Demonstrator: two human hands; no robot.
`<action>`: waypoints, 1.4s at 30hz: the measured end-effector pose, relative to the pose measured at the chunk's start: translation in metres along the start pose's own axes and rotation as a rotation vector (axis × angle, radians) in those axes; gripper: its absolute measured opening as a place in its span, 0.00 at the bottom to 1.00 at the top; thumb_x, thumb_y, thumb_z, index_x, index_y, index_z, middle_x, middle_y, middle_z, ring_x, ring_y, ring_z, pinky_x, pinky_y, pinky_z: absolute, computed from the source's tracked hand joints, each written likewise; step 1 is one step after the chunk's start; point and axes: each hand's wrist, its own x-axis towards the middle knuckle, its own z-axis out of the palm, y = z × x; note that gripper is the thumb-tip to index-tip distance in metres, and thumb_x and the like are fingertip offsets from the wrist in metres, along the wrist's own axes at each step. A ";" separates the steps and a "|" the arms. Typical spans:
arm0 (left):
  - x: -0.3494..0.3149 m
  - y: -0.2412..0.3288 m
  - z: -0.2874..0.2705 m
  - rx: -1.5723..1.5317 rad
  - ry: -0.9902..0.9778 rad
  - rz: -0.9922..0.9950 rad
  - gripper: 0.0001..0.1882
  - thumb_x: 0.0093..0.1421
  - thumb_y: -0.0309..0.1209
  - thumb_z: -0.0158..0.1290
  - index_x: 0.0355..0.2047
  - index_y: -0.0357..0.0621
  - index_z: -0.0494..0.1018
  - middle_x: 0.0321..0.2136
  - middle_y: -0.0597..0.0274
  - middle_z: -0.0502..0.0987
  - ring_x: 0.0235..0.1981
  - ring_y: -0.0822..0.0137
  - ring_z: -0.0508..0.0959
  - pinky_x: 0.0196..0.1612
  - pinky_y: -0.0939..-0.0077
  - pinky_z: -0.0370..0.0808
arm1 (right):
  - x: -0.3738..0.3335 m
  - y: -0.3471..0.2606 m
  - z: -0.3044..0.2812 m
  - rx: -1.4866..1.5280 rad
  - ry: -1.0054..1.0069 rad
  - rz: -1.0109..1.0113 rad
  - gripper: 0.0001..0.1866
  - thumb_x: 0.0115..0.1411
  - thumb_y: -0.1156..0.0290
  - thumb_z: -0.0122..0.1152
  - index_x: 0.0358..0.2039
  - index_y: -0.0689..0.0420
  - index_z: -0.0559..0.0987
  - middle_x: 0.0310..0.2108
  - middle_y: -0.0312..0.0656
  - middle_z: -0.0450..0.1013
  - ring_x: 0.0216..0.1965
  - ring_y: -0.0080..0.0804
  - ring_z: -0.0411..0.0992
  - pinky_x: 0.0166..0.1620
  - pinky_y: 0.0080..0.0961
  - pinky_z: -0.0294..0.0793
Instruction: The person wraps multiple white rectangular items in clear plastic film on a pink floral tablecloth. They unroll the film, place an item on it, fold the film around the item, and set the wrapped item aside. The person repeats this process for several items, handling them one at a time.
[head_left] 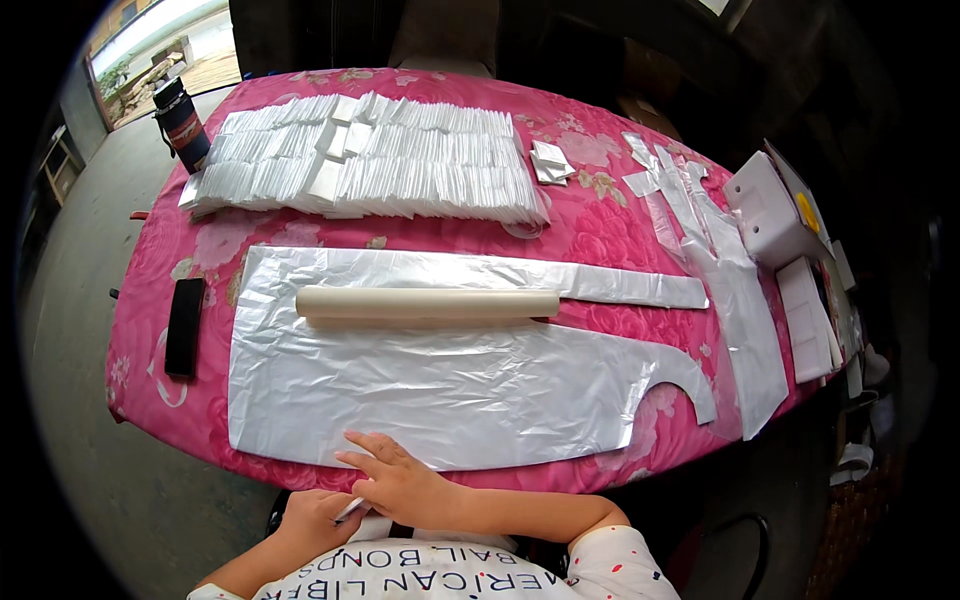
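My left hand [318, 520], low in front of my body, is closed on a small white folded packet [351, 508]. My right hand [402, 484] reaches across from the right and its lower fingers meet the packet too, while its upper fingers stretch out over the sheet's near edge. Just beyond both hands lies a flat, shiny white plastic apron [450, 400], with a curved cutout and a long strip at its right side. A cream-coloured tube [430, 303] rests lengthwise on the apron. How the fingers press the packet is partly hidden.
Rows of white folded packets [430, 165] stand at the back, with a few loose packets [551, 163] beside them. A dark bottle [182, 125] and a black phone [184, 328] are at left. Plastic pieces [745, 320] and a white box [770, 215] lie right on the pink tablecloth [600, 235].
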 end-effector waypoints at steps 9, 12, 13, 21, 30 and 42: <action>0.028 0.006 0.000 -0.097 0.254 0.108 0.22 0.43 0.26 0.60 0.41 0.39 0.71 0.40 0.52 0.76 0.36 0.56 0.78 0.37 0.70 0.75 | -0.031 0.182 -0.215 0.305 1.106 0.535 0.08 0.57 0.71 0.57 0.32 0.64 0.76 0.28 0.36 0.75 0.29 0.18 0.69 0.34 0.17 0.67; 0.040 0.008 0.001 -0.109 0.207 0.176 0.20 0.45 0.27 0.59 0.41 0.39 0.72 0.41 0.54 0.76 0.36 0.57 0.78 0.37 0.70 0.76 | -0.056 0.277 -0.267 0.064 1.243 0.779 0.13 0.52 0.68 0.60 0.34 0.64 0.77 0.27 0.41 0.76 0.27 0.25 0.72 0.32 0.23 0.70; 0.042 0.009 0.001 -0.107 0.197 0.196 0.19 0.46 0.28 0.59 0.41 0.39 0.72 0.41 0.55 0.76 0.35 0.58 0.78 0.36 0.70 0.76 | -0.061 0.297 -0.270 -0.072 1.160 0.915 0.14 0.51 0.66 0.61 0.36 0.63 0.77 0.28 0.41 0.76 0.27 0.28 0.72 0.33 0.24 0.70; 0.052 0.007 -0.007 -0.034 0.175 0.192 0.20 0.47 0.29 0.58 0.42 0.39 0.71 0.43 0.56 0.74 0.37 0.58 0.77 0.37 0.70 0.75 | -0.042 0.274 -0.245 -0.824 0.814 0.886 0.23 0.50 0.60 0.61 0.43 0.60 0.74 0.43 0.50 0.70 0.49 0.47 0.64 0.51 0.38 0.63; 0.099 0.014 0.004 0.037 0.119 0.358 0.26 0.48 0.29 0.57 0.49 0.40 0.66 0.52 0.51 0.66 0.47 0.53 0.71 0.46 0.65 0.71 | -0.051 0.134 -0.155 -0.649 0.200 0.414 0.26 0.45 0.66 0.65 0.46 0.57 0.73 0.45 0.44 0.68 0.49 0.43 0.63 0.53 0.35 0.62; 0.148 0.043 0.063 0.149 0.191 0.368 0.41 0.53 0.48 0.52 0.62 0.46 0.49 0.63 0.36 0.33 0.63 0.35 0.35 0.60 0.46 0.46 | -0.146 0.063 -0.104 -0.303 0.057 0.508 0.29 0.59 0.59 0.50 0.57 0.61 0.62 0.62 0.51 0.51 0.64 0.48 0.46 0.63 0.36 0.47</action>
